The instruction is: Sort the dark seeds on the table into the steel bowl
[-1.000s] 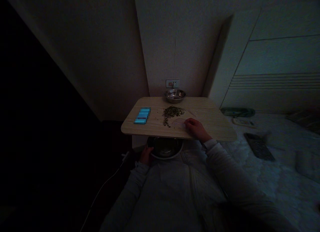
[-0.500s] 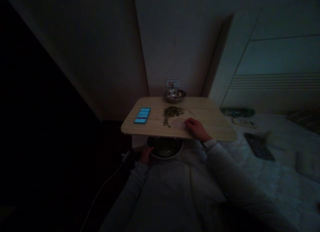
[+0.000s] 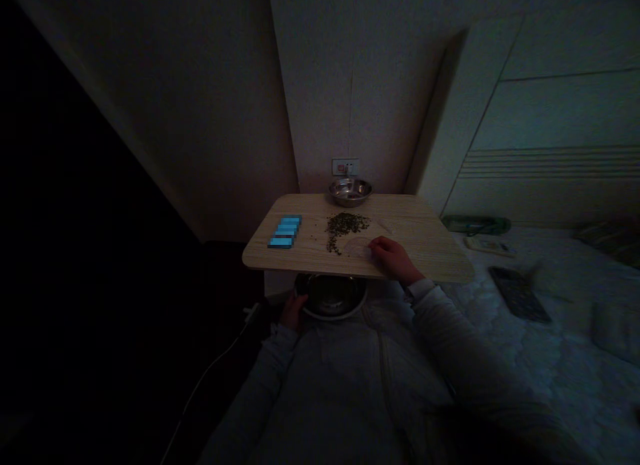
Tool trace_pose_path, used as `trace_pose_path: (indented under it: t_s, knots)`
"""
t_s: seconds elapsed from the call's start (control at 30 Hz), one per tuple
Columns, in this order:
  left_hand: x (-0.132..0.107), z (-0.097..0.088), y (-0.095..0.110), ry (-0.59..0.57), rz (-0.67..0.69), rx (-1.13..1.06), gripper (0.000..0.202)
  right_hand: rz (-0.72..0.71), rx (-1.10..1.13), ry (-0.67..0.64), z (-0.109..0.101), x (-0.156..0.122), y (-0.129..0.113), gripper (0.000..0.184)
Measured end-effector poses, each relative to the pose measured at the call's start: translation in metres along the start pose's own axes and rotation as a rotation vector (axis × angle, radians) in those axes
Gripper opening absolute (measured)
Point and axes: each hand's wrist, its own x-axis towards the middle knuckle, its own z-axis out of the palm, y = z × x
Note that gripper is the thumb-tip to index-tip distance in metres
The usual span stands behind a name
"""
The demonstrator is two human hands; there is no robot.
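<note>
A small wooden table stands in front of me in a very dim room. My right hand rests on it with fingers curled on a pale flat piece, next to a pile of small dark bits. My left hand grips the rim of a metal bowl held below the table's near edge, against my lap.
A second metal bowl sits at the table's far edge under a wall socket. Several blue blocks lie in a row on the left. A bed with a dark flat object is to the right. A white cable runs lower left.
The pale piece under my right hand has shifted slightly toward the pile of dark bits. My left hand and the bowl have stayed put.
</note>
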Motion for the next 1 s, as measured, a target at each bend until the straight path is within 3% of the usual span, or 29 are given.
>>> trace_pose_path:
  t_s: [0.17,0.27,0.57,0.8,1.0]
  knots:
    - [0.007,0.001,-0.013,0.060,-0.022,-0.051,0.016,0.007,0.012,-0.001,0.000,0.000,0.000,0.018]
    - [0.008,0.001,-0.016,0.024,-0.038,-0.056,0.022,-0.013,0.017,-0.002,0.000,0.000,0.000,0.018]
    - [0.003,-0.011,-0.003,-0.009,-0.001,0.005,0.016,-0.005,0.046,0.003,0.001,0.000,0.003,0.018]
    - [0.010,-0.002,-0.016,0.053,0.028,-0.023,0.013,-0.006,0.040,0.022,0.001,0.000,0.002,0.018]
    - [0.011,0.002,-0.021,0.053,-0.026,-0.054,0.021,-0.008,0.039,0.028,0.001,0.000,0.000,0.016]
